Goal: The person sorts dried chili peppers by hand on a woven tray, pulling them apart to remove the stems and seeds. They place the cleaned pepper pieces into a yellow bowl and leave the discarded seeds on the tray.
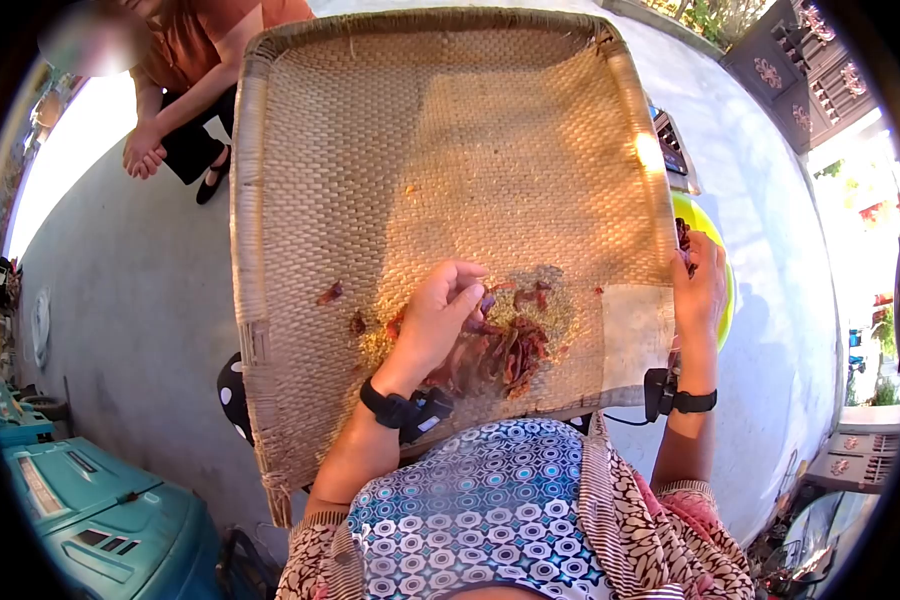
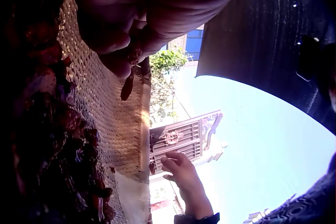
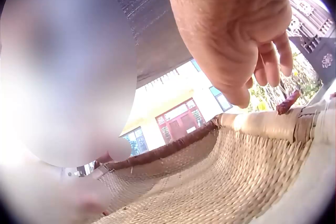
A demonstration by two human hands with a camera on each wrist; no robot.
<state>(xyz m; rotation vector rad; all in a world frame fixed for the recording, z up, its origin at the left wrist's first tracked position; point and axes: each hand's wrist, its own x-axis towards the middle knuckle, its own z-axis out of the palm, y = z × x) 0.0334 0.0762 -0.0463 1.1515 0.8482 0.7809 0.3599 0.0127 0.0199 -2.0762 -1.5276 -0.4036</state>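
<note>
Dried red chili peppers [image 1: 505, 350] lie in a loose pile among pale seeds, near the wearer's side of a woven basket tray [image 1: 530, 120]. Above the pile, my left hand [image 1: 435, 315] pinches a dried chili [image 2: 127, 86] between thumb and fingers, its dark tip poking out below them. My right hand [image 1: 700, 285] hangs past the tray's right edge, over a yellow-green basin [image 1: 727, 290] with dark red chilies inside. In the right wrist view its fingers are loosely extended, and a chili piece [image 3: 287, 102] shows apart from them, just above the tray's rim.
A few stray chili bits [image 1: 330, 293] lie left of the pile. A pale patch [image 1: 635, 335] covers the tray's near right corner. Beyond the left side sits a person [image 1: 195, 85] with hands together. A teal vehicle [image 1: 110, 510] stands at lower left on concrete.
</note>
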